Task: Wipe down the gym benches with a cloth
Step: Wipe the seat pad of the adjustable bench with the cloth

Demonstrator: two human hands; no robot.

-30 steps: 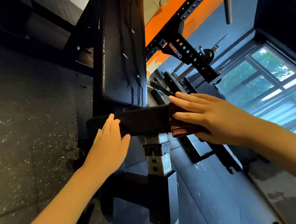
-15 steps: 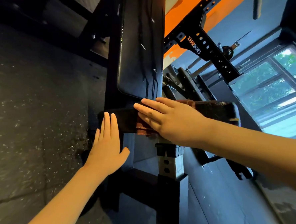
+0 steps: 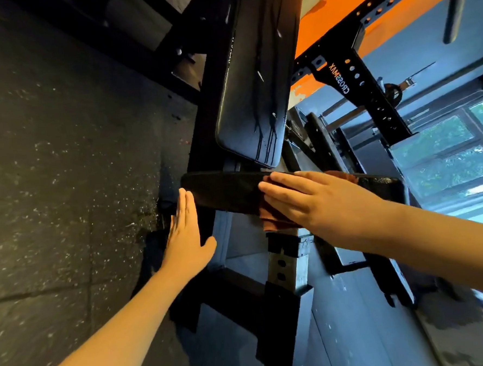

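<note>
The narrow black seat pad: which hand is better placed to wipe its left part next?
Right. The right hand presses the reddish-brown cloth on the narrow black seat pad; the left hand holds no cloth, straight fingers by the pad's left end.

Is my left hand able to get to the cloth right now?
Probably yes: the left hand lies at the pad's end, with only bare pad between it and the cloth, though the right hand covers most of it.

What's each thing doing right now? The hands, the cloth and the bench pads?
right hand: flat, fingers straight, pressing the cloth.
left hand: flat, open, by the left end of the seat pad.
cloth: bunched under the right hand, draped over the seat pad edge.
back pad: dark streaks run down it.
</note>
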